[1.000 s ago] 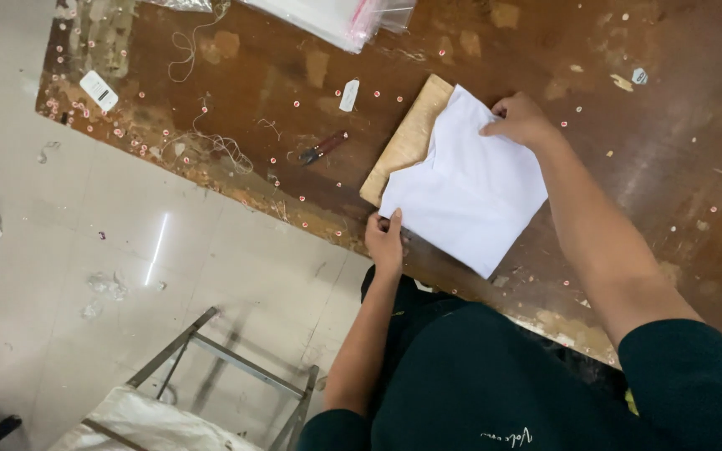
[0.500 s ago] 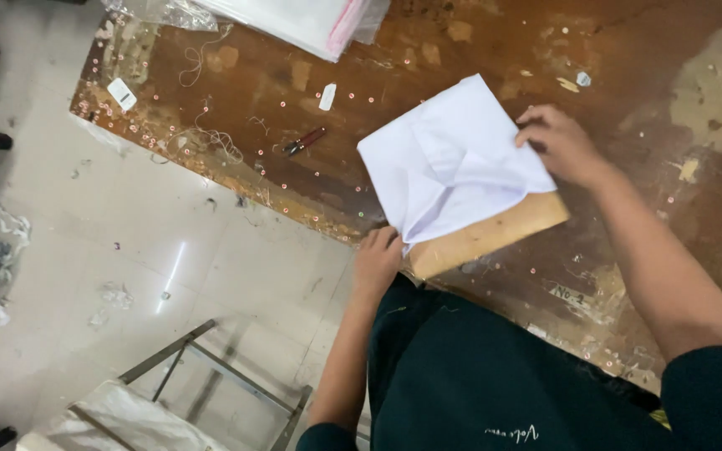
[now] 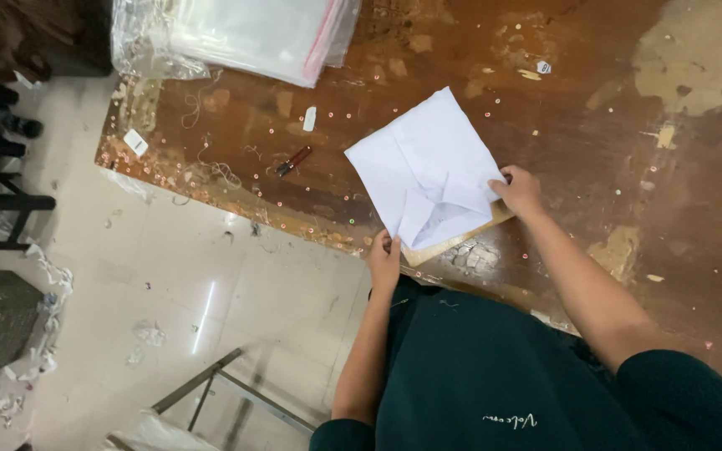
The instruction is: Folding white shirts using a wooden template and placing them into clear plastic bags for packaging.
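White folded cloth [image 3: 428, 171] lies on a thin board [image 3: 461, 238], near the front edge of the worn brown bench [image 3: 595, 108]. Board mostly hidden under cloth, only its lower edge shows.

Step in hand, as judged: folding/squaring the cloth over the board. To do it well: keep the board flat on the bench, pull the cloth edges taut and even with the board edges, press creases flat, don't let the bundle slide off the bench edge.

Left hand [image 3: 384, 255]: fingers closed in a pinch on the near corner of cloth and board, at the bench edge. Right hand [image 3: 518, 190]: fingers curled, pressing on the right edge of the cloth; whether they pinch the cloth or just hold it down, cannot tell.

Also on bench: stack of clear plastic bags [image 3: 252, 33] at far left, small red-dark tool [image 3: 293, 160], well apart from the cloth, loose threads and tiny specks scattered.
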